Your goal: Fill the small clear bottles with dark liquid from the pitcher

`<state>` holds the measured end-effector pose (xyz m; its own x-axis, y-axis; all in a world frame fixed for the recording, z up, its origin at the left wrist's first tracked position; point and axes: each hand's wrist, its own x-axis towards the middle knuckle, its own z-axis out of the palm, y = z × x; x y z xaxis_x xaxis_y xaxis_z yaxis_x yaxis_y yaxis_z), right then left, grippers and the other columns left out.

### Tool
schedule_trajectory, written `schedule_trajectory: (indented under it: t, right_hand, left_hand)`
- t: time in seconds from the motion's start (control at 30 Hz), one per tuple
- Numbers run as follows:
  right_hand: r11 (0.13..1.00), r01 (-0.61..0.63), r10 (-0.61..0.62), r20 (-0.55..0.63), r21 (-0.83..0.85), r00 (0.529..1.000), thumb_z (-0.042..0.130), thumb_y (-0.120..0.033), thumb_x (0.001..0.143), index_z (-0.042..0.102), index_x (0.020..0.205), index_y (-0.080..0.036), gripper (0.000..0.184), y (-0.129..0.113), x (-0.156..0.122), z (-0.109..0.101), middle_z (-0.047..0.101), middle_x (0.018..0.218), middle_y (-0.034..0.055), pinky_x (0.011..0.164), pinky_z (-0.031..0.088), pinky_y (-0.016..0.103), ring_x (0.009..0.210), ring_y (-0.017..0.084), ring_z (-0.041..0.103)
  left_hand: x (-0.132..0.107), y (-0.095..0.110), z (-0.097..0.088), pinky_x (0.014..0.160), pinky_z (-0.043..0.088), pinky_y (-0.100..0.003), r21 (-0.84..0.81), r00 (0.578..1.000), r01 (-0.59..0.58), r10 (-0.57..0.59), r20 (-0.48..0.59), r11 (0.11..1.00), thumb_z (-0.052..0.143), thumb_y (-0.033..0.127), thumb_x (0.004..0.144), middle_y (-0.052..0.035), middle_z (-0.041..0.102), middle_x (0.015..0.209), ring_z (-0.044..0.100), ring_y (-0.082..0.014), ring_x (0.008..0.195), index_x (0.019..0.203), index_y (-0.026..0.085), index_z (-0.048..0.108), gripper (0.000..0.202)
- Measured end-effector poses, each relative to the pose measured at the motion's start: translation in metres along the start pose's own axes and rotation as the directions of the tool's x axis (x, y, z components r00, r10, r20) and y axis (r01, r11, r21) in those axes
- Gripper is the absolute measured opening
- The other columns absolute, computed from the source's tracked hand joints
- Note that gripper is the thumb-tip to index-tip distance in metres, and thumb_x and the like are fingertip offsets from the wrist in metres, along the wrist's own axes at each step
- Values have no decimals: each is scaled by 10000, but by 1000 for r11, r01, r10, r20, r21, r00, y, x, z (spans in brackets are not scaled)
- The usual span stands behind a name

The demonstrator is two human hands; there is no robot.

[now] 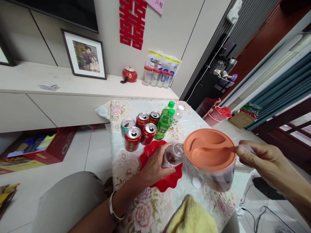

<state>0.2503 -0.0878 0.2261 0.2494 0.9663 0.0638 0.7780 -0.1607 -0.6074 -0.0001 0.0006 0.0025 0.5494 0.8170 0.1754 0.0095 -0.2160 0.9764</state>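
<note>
My left hand (155, 165) is closed around a small clear bottle (173, 155) with dark contents low inside it. The bottle is tilted, its open mouth towards the right, above a red scalloped plate (170, 183). My right hand (259, 158) grips the handle of a clear pitcher (218, 178) that has an orange lid (210, 149) and dark liquid in it. The pitcher leans left, with its rim right by the bottle's mouth. Whether liquid passes between them I cannot tell. A white cap (196, 183) lies on the tablecloth below the pitcher.
Several drink cans (132, 139) stand at the left of the flowered tablecloth (143, 210). Behind the plate are two green bottles (165, 124) and a clear bottle with a white cap (179, 111). A yellow towel (193, 216) lies at the near edge. Red-lidded jars (155, 77) stand on the cabinet.
</note>
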Motion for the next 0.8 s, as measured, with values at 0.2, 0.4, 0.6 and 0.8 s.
schedule_trajectory:
  t: [0.2,0.4,0.6,0.8]
  right_hand:
    - [1000,22,-22,15,2,1000,735,-930,669,490,494,-204,786,-1,2,0,336,581,-25,502,268,258,557,132,306]
    - [1000,23,-23,25,7,999,728,-925,695,488,513,-202,782,3,1,0,334,600,-26,515,256,258,575,132,298]
    - [1000,21,-21,30,2,999,725,-934,686,484,509,-204,789,0,1,1,330,594,-28,508,258,256,569,130,300]
    - [999,35,-35,18,8,999,735,-916,687,502,501,-203,773,1,1,-1,346,585,-23,499,271,254,562,133,310]
  left_hand:
    - [-1,3,-1,1208,518,-546,13,1000,5,-5,-15,1000,806,175,703,-111,663,1510,649,-352,1391,1505,282,487,869]
    - [-2,2,-1,1215,522,-559,10,1000,13,-13,-20,1000,825,177,692,-96,664,1522,656,-358,1387,1499,321,498,883]
    - [-2,5,-1,1225,509,-552,7,1000,7,-7,-27,1000,809,176,694,-100,668,1520,651,-359,1392,1498,294,502,868]
    - [-2,5,-1,1200,544,-529,11,1000,15,-15,-25,1000,833,162,693,-62,677,1512,668,-340,1369,1484,365,509,880]
